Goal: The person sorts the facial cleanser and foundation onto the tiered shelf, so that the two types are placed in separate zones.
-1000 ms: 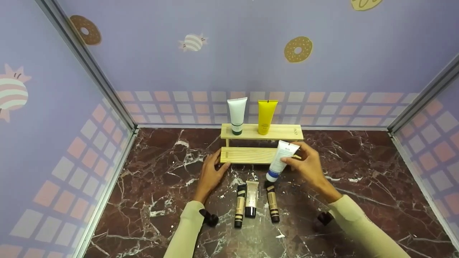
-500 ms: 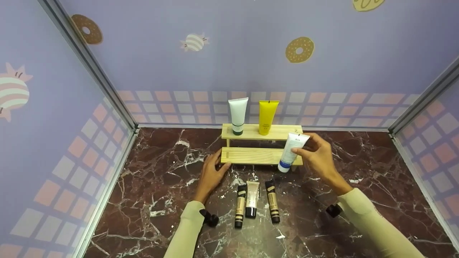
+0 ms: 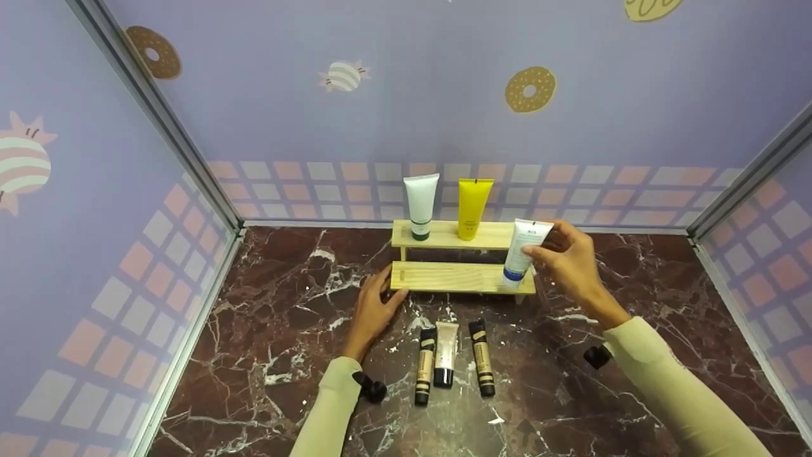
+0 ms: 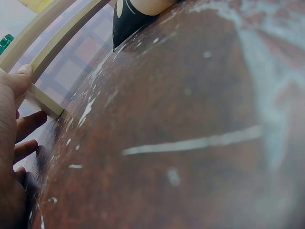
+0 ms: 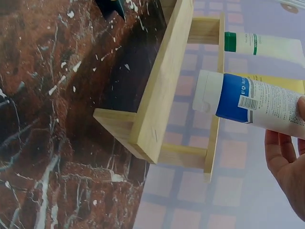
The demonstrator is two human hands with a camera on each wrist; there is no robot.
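At centre-left of the head view, the left hand (image 3: pixel 373 308) grips the end of the wooden stand (image 3: pixel 444 276), thumb at the front corner. Rightward, the white tube with a green cap (image 3: pixel 420 200) stands on the upper tier; below it a black-and-gold tube (image 3: pixel 425 367) and a pale tube (image 3: pixel 445 346) lie on the counter (image 3: pixel 285 304). Then come the yellow tube (image 3: pixel 474 206), upright on the upper tier, and a second black-and-gold tube (image 3: pixel 482 358), lying. Right of centre, the right hand (image 3: pixel 574 260) pinches the blue-banded tube (image 3: pixel 519 260), cap down and tilted, over the lower tier's right end; the right wrist view shows a gap beneath.

Two of six tubes look placed, one is in hand and three seem left. The lower tier is bare from its left end to the held tube, whose cap is near the right edge. Behind the stand the wall leaves little room; open counter spreads at far left and far right.
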